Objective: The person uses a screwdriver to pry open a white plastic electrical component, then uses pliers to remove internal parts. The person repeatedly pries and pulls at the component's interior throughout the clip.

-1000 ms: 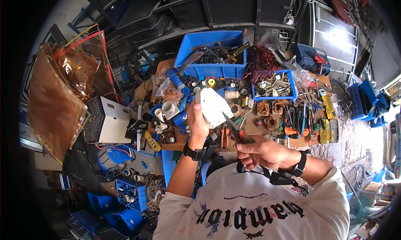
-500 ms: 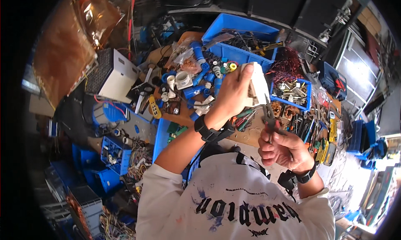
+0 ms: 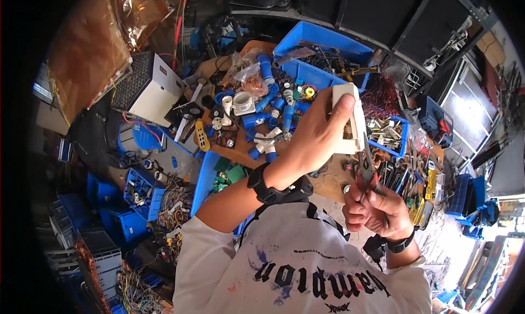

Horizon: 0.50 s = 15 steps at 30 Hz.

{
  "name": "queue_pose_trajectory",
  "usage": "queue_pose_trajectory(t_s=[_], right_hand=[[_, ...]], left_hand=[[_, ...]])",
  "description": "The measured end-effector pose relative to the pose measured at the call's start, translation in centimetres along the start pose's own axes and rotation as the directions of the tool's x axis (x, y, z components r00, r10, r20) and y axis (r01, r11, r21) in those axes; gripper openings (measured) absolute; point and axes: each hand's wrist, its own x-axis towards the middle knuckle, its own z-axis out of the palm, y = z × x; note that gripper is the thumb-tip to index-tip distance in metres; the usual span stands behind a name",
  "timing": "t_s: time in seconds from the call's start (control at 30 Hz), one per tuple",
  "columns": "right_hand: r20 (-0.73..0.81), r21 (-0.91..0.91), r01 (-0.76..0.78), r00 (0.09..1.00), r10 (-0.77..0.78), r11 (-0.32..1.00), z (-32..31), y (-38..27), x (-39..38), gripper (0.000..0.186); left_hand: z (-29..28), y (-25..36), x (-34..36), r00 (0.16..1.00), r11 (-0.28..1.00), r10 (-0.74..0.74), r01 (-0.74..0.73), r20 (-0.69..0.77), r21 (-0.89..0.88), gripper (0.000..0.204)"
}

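Note:
My left hand [image 3: 314, 136] grips a white, box-like plastic housing [image 3: 357, 120], holding it up above the workbench with the thumb pressed over its face. In my right hand [image 3: 378, 207] is a pair of pliers [image 3: 367, 166] with red handles, fingers closed around the grips. The plier jaws point up at the housing's lower right edge. Whether they bite on it or only lie beside it, I cannot tell. The far side of the housing and most of my left fingers are hidden.
Blue and white pipe fittings [image 3: 243, 102] crowd the bench's left half. Behind them stands a large blue bin [image 3: 309, 71] of tools. A small blue tray [image 3: 403, 142] of metal parts lies right of the housing. Hand tools and a yellow case [image 3: 422, 204] line the right side.
The housing has turned in my left hand, showing more of its open inner side, and moved slightly right and down. My right hand with the pliers has shifted slightly right and down too.

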Motion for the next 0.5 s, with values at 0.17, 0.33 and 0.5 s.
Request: queue_pose_trajectory(t_s=[0.17, 0.33, 0.5], right_hand=[[0.06, -0.028, 0.067, 0.996, -0.065, 0.997, 0.0, -0.3, -0.2, 0.036], [0.069, -0.038, 0.056, 0.996, -0.053, 0.998, -0.2, 0.2, -0.7, 0.038], [0.064, -0.046, 0.045, 0.997, -0.042, 0.998, 0.4, 0.3, -1.2, 0.04]], left_hand=[[-0.1, 1.8, -1.3, 0.976, 0.963, -0.042, 0.096, 0.213, -0.252, 0.076], [-1.1, 2.5, -1.2, 0.928, 0.97, -0.045, 0.129, 0.371, -0.206, 0.071], [-1.5, 3.1, -1.3, 0.905, 0.959, -0.039, 0.152, 0.423, -0.237, 0.071]])
